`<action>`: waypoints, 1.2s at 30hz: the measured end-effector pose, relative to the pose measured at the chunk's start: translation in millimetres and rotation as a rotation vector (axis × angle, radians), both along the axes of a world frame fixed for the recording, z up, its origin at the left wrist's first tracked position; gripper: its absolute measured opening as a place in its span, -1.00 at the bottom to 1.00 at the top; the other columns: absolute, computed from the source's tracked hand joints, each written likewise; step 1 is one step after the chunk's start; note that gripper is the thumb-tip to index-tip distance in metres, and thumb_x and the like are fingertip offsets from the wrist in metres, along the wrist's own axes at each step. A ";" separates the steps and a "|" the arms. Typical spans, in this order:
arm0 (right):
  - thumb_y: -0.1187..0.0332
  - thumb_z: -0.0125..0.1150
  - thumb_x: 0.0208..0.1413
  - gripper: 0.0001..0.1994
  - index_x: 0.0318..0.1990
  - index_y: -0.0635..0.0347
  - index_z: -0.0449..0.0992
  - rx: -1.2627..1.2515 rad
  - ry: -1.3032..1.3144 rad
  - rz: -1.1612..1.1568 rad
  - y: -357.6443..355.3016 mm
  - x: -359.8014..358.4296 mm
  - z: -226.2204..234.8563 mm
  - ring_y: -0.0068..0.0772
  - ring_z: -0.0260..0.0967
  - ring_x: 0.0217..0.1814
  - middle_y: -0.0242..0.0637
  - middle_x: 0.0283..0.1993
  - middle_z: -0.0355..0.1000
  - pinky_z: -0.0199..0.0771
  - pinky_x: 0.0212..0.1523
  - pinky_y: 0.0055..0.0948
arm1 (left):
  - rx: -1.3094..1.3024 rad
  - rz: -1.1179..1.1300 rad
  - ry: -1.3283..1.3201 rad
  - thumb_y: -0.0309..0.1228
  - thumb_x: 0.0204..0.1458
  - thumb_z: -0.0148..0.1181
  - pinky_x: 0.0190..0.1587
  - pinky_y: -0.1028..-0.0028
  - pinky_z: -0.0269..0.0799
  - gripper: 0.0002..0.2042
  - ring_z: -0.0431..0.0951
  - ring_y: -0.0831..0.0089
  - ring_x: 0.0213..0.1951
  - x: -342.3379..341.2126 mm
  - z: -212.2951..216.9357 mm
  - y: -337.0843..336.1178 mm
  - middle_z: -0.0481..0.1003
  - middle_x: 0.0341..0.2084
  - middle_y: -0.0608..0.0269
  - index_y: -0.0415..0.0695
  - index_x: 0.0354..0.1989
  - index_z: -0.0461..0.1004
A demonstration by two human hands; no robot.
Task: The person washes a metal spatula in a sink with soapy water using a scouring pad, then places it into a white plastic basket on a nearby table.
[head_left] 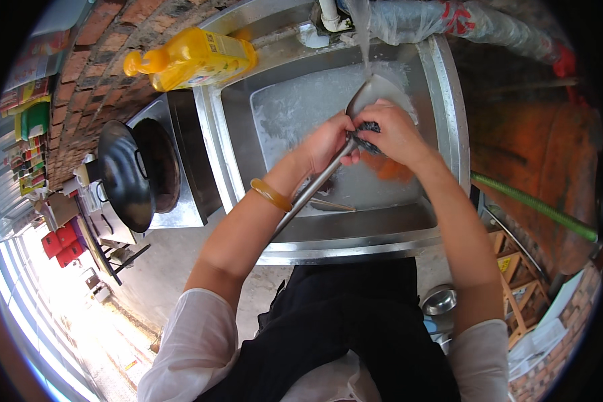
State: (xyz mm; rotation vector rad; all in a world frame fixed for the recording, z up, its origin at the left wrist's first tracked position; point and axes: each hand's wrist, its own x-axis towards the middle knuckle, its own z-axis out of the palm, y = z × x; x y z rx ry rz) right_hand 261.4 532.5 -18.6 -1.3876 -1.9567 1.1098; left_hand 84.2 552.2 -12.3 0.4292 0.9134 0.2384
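Two hands [394, 132] close, forearms [454, 218] angled inward, gripping slanted spatula [315, 184], dark scrubber [368, 127]

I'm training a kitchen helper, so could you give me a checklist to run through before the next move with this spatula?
1. Left hand gripping the spatula: ok, near the blade.
2. Right hand holding the dark scrubber: ok.
3. Water stream reaching the blade: ok.
4. Left forearm bare: not ok, amber bangle worn.
5. Sink free of other things: not ok, something orange shows.
6. Spatula fully clean: cannot tell.
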 end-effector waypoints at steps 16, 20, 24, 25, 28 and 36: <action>0.48 0.33 -0.26 -0.85 -0.42 0.13 0.59 -0.089 -0.178 0.219 12.1 21.5 16.3 -0.26 0.34 -0.23 -0.35 -0.40 0.48 0.38 -0.20 -0.35 | 0.031 0.086 0.161 -0.31 0.26 -0.18 -0.73 0.57 0.06 -0.84 0.28 0.50 -0.71 5.5 15.6 -13.0 0.31 -0.55 0.22 -0.15 -0.19 0.18; 0.48 0.33 -0.24 -0.84 -0.40 0.13 0.58 0.360 -0.161 -0.457 14.9 10.5 8.7 -0.28 0.34 -0.22 -0.41 -0.39 0.47 0.38 -0.18 -0.36 | 0.127 0.043 0.261 -0.55 0.16 -0.15 -0.75 0.57 0.11 -0.89 0.33 0.52 -0.69 3.7 21.4 -2.5 0.31 -0.57 0.20 -0.18 -0.16 0.19; 0.43 0.31 -0.22 -0.89 -0.45 0.09 0.54 0.383 -0.099 -0.116 9.0 -22.4 5.2 -0.24 0.34 -0.24 -0.40 -0.37 0.46 0.38 -0.23 -0.31 | 0.195 0.017 0.266 -0.57 0.13 -0.15 -0.75 0.57 0.11 -0.88 0.35 0.51 -0.68 4.2 15.3 0.0 0.31 -0.56 0.20 -0.22 -0.17 0.18; 0.43 0.31 -0.22 -0.88 -0.44 0.07 0.54 0.399 -0.132 -0.279 14.3 -18.3 0.9 -0.24 0.34 -0.24 -0.41 -0.38 0.45 0.38 -0.23 -0.31 | 0.195 0.035 0.298 -0.59 0.11 -0.15 -0.75 0.57 0.12 -0.87 0.35 0.51 -0.67 1.2 16.9 -0.2 0.31 -0.56 0.20 -0.23 -0.17 0.18; 0.43 0.33 -0.24 -0.86 -0.43 0.05 0.55 0.411 -0.190 -0.621 25.6 -10.3 -12.5 -0.26 0.35 -0.24 -0.44 -0.38 0.46 0.38 -0.23 -0.31 | 0.187 0.070 0.317 -0.59 0.08 -0.15 -0.74 0.56 0.13 -0.86 0.36 0.49 -0.67 -0.6 15.2 0.3 0.30 -0.55 0.18 -0.24 -0.18 0.18; 0.48 0.36 -0.29 -0.81 -0.41 0.08 0.58 0.320 -0.091 -0.235 12.7 -30.5 -16.5 -0.26 0.36 -0.21 -0.42 -0.33 0.49 0.40 -0.18 -0.34 | 0.051 0.222 0.305 -0.55 0.09 -0.17 -0.75 0.53 0.14 -0.85 0.34 0.44 -0.68 -2.1 10.3 7.0 0.30 -0.47 0.13 -0.20 -0.16 0.17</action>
